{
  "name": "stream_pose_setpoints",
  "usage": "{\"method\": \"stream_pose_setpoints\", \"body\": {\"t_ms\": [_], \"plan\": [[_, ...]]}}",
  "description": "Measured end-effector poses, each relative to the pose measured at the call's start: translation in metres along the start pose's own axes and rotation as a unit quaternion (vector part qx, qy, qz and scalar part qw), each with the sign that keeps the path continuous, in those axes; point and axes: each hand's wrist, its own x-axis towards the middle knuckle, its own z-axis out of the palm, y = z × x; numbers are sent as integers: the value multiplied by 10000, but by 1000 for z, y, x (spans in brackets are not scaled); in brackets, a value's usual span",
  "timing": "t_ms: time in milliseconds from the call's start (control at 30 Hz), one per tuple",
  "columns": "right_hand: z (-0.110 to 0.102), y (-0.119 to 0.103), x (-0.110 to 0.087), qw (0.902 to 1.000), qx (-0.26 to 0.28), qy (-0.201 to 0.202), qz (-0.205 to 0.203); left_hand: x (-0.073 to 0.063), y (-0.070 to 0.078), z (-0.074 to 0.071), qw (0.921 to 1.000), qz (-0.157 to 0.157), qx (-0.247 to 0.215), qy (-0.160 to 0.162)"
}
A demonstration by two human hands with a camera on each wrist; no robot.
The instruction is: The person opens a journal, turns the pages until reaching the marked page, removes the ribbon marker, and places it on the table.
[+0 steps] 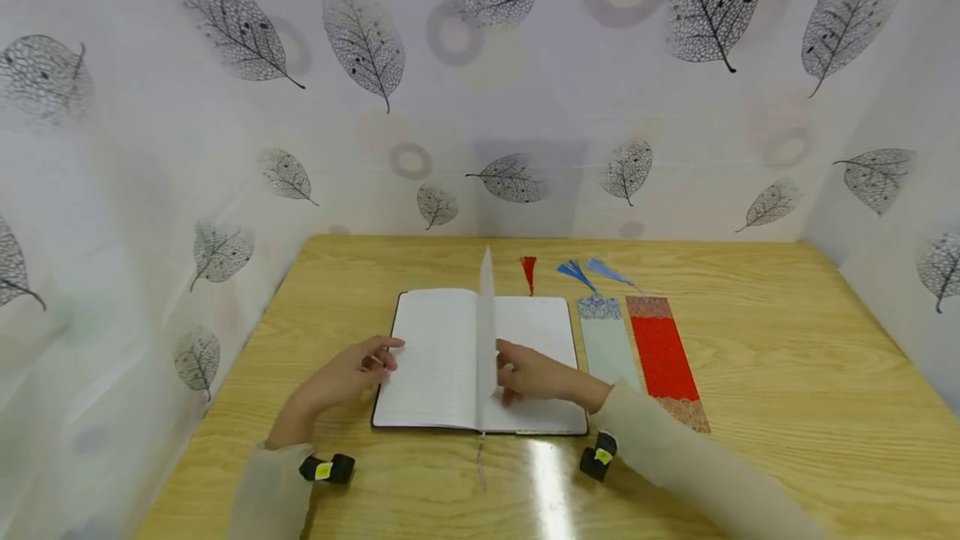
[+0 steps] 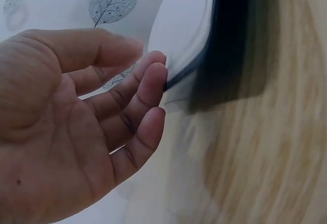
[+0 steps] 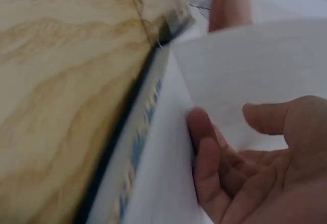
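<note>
An open notebook point(image 1: 435, 357) with a dark cover and white lined pages lies on the wooden table. One page point(image 1: 487, 323) stands nearly upright at the middle fold. My right hand point(image 1: 536, 372) is at that page's right side, over the right-hand pages; in the right wrist view its thumb is apart from the bent fingers point(image 3: 207, 162), with the raised page point(image 3: 230, 70) beyond. My left hand point(image 1: 345, 373) is at the notebook's left edge, fingers loosely bent. Its fingertips point(image 2: 153, 78) touch the cover corner, and nothing is pinched.
Right of the notebook lie a pale green bookmark point(image 1: 609, 348) and a red bookmark point(image 1: 663, 357), both with blue tassels. A red tassel point(image 1: 528, 273) shows behind the notebook. A blue-patterned strip point(image 3: 138, 150) peeks from under the right pages. A ribbon point(image 1: 481, 461) hangs from the spine.
</note>
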Motion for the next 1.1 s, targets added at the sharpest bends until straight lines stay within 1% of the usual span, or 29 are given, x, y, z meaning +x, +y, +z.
{"method": "stream_pose_setpoints", "body": {"t_ms": [67, 100, 200, 300, 367, 433, 500, 567, 633, 667, 700, 733, 800, 867, 967, 1033, 1100], "plan": [[11, -6, 7, 9987, -481, 125, 134, -3, 0, -4, 9999, 111, -53, 82], [15, -8, 10, 9963, -821, 202, 172, -4, 0, -5, 9998, 103, -47, 150], [24, -14, 14, 9867, -1570, 345, 261, -4, 1, -7, 9993, -28, -84, 374], [29, -16, 14, 9701, -2384, 406, 223, -3, 2, -8, 9984, -91, -91, 547], [31, -16, 14, 9592, -2788, 421, 183, -3, 3, -9, 9980, -85, -119, 615], [34, -16, 13, 9462, -3202, 440, 132, -2, 5, -8, 9973, -101, -186, 698], [38, -16, 13, 9356, -3496, 483, 126, -1, 6, -7, 9958, -145, -227, 876], [40, -16, 14, 9301, -3633, 522, 152, 0, 7, -5, 9931, -176, -307, 1118], [41, -18, 15, 9284, -3672, 537, 190, 1, 8, -3, 9897, -172, -373, 1374], [42, -19, 15, 9288, -3660, 527, 231, 2, 9, -2, 9885, -148, -397, 1451], [41, -20, 16, 9294, -3643, 521, 262, 2, 10, -1, 9884, -102, -402, 1460], [41, -21, 17, 9298, -3634, 509, 298, 4, 11, 1, 9888, -90, -423, 1431], [41, -22, 18, 9293, -3641, 495, 365, 7, 11, 6, 9917, -69, -349, 1234], [41, -21, 18, 9295, -3631, 506, 408, 11, 10, 10, 9955, -81, -306, 897], [41, -20, 18, 9314, -3575, 560, 402, 14, 8, 17, 9984, -214, -218, 466], [41, -19, 18, 9331, -3524, 591, 394, 16, 5, 20, 9989, -283, -184, 311], [40, -19, 18, 9396, -3351, 576, 405, 17, 5, 23, 9990, -337, -72, 274]]}}
